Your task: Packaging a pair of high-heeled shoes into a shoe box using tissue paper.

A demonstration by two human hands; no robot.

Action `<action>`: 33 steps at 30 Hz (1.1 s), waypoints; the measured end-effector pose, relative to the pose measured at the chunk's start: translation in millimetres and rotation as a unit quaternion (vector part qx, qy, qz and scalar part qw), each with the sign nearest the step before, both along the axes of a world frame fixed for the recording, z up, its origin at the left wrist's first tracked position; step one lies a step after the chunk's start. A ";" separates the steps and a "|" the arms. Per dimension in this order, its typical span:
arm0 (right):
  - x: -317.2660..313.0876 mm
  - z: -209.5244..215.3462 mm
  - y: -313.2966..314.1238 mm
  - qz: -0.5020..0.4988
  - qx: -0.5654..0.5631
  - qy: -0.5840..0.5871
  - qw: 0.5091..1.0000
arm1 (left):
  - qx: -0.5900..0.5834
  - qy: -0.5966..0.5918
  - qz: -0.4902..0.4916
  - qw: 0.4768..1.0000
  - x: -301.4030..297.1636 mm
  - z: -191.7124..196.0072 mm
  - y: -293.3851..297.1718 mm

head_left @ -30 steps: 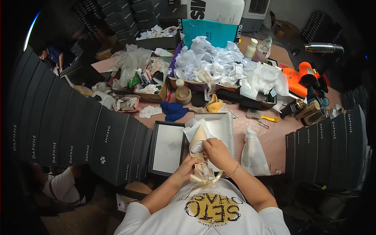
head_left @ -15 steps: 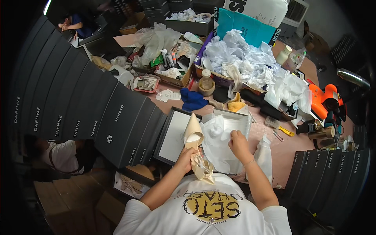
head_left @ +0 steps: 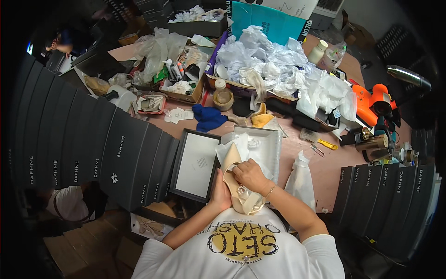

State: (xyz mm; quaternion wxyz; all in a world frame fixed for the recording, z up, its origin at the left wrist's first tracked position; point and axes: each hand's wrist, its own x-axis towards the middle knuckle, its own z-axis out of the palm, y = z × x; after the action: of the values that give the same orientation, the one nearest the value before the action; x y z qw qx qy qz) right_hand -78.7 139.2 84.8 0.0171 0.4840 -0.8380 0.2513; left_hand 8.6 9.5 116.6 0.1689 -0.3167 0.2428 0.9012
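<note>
- Clutter is crowding the pink table (head_left: 325,172), beside an open shoe box (head_left: 272,146).
- Left hand (head_left: 219,193) is cupping the beige shoe (head_left: 234,181); right hand (head_left: 249,176) is pressing on its top.
- Shoe is hanging near the table edge, so a loosening grip is risking a drop.

Stacks of black shoe boxes (head_left: 93,149) are ringing a cluttered pink worktable (head_left: 320,172) heaped with white tissue paper (head_left: 269,65), suggesting a shoe packing workshop or stockroom.
</note>
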 end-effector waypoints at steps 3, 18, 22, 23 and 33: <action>5.7 32.0 26.3 -0.038 -0.006 -0.003 0.999 | -0.018 -0.034 0.020 0.999 0.0 -21.3 -7.6; 18.4 5.8 -53.2 -0.137 -0.049 -0.469 0.871 | -0.085 0.031 -0.043 0.995 9.3 28.5 -11.1; 44.6 46.7 -47.1 -0.075 -0.012 -0.399 0.914 | -0.129 0.047 -0.112 0.984 -29.3 -4.7 -58.3; 63.3 29.6 -53.3 -0.099 -0.047 -0.301 0.947 | -0.128 0.071 -0.134 0.980 -37.1 -14.8 -60.0; 59.0 52.4 -58.8 -0.084 -0.034 -0.343 0.935 | -0.216 0.093 -0.101 0.967 -33.9 -10.0 -65.0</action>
State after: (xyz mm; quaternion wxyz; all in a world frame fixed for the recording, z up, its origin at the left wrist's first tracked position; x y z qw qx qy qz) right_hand -19.7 80.4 137.2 -0.2337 0.2958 -0.8214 0.4280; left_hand -25.4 -55.5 106.6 0.1638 -0.2345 0.4769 0.8311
